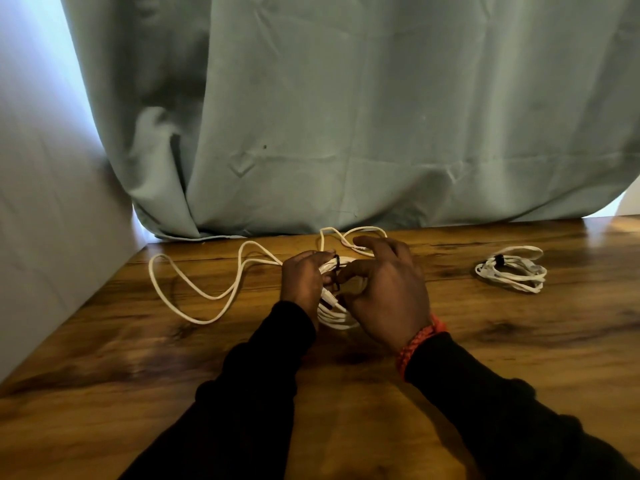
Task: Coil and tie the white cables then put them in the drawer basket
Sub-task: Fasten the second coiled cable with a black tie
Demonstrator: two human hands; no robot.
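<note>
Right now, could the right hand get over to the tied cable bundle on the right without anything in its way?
Probably yes. Only bare table lies between the right hand and the tied cable bundle. But its fingers are busy with the black tie on the coil that the left hand grips.

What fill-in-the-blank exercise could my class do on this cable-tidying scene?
1. The left hand grips a coil of ____ cable.
2. The right hand pinches a ____ tie around that coil.
3. A finished bundle lies on the table to the person's ____.
4. The right wrist wears an ____ band.

Missing words: white; black; right; orange
</note>
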